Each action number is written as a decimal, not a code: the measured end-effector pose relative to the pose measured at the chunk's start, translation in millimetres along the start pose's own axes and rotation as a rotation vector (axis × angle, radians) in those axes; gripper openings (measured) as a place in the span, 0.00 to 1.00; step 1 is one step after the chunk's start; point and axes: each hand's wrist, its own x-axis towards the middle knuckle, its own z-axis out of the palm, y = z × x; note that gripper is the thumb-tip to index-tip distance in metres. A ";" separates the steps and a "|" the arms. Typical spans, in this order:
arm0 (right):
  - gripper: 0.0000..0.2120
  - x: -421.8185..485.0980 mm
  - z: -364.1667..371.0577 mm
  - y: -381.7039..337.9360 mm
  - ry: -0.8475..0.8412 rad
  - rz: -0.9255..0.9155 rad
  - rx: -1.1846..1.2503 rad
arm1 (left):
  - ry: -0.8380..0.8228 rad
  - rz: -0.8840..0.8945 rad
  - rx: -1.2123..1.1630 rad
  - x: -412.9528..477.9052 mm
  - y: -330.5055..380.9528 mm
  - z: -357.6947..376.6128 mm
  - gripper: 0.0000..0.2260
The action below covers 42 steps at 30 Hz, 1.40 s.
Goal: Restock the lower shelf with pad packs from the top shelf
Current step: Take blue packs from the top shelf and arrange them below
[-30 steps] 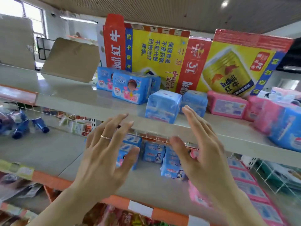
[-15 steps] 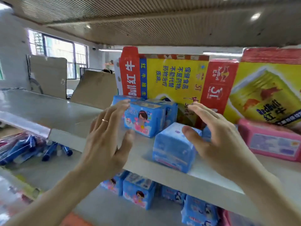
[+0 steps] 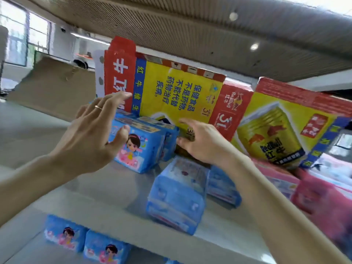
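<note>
Blue pad packs (image 3: pixel 141 149), top shelf (image 3: pixel 106 187): flanked, not yet gripped.
The row is stood before the Red Bull carton (image 3: pixel 177 96), its length laid side to side between the hands. The left hand (image 3: pixel 89 138) is spread wide at the left end, thumb by the front face. The right hand (image 3: pixel 203 143), equally wide, is placed at the right end. Nothing is held.

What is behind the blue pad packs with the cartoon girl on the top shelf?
A tall yellow-and-red cardboard carton stands behind the blue cartoon-girl pad packs. Its bottom edge is covered by them, so whether they touch cannot be seen.
</note>
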 end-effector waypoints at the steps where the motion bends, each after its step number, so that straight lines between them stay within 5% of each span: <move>1: 0.30 16.1 6.2 0.9 -0.070 0.008 -0.001 | 0.014 0.006 0.020 1.7 -10.3 3.1 0.28; 9: 0.34 99.2 45.7 6.7 -0.343 0.113 -0.087 | 0.058 0.052 -0.017 -4.2 -32.0 -1.8 0.25; 19: 0.41 107.9 39.5 16.7 -0.223 0.225 -0.147 | 0.012 0.049 -0.142 -5.2 -30.3 -1.9 0.25; 23: 0.46 76.0 11.8 10.9 0.028 0.190 -0.177 | 0.022 0.082 -0.180 -4.4 -29.1 -1.7 0.25; 31: 0.37 -20.9 -52.3 -10.3 0.494 0.056 0.042 | 0.069 0.151 -0.262 -6.2 -26.1 4.4 0.25; 39: 0.33 -98.3 -43.9 -71.8 0.371 -0.093 0.482 | 0.127 0.363 -0.805 -6.9 -39.2 -3.6 0.26; 42: 0.29 -117.5 -27.2 -91.5 0.302 -0.105 0.494 | -0.034 0.410 -1.122 -17.5 -27.6 -10.6 0.29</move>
